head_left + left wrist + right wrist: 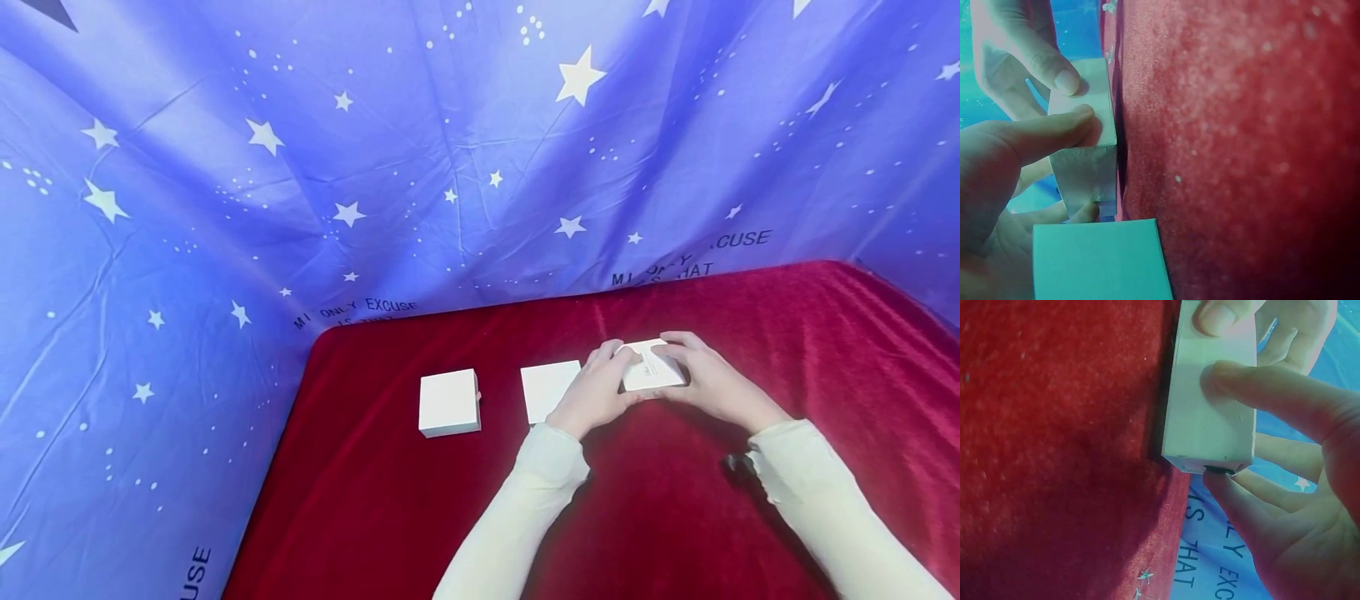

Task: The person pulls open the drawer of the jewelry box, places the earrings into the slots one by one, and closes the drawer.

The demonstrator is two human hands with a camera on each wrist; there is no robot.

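Observation:
My left hand [596, 392] and right hand [716, 385] grip a small white box [651, 378] between them, one at each end. Both thumbs press on its near face, close together, in both wrist views. Faint print shows on the box in the head view. In the right wrist view, a dark spot [1219, 470] marks the box's end, beside a right fingertip. A second white box [550, 387] lies just left of my left hand, partly hidden by it. Further left sits a third white box [448, 404], with a small tab on its right side.
Red velvet cloth [375, 517] covers the table under the boxes. A blue curtain [420, 150] with white stars and lettering hangs behind the table and along its left side. A dark object [738, 467] shows at my right cuff.

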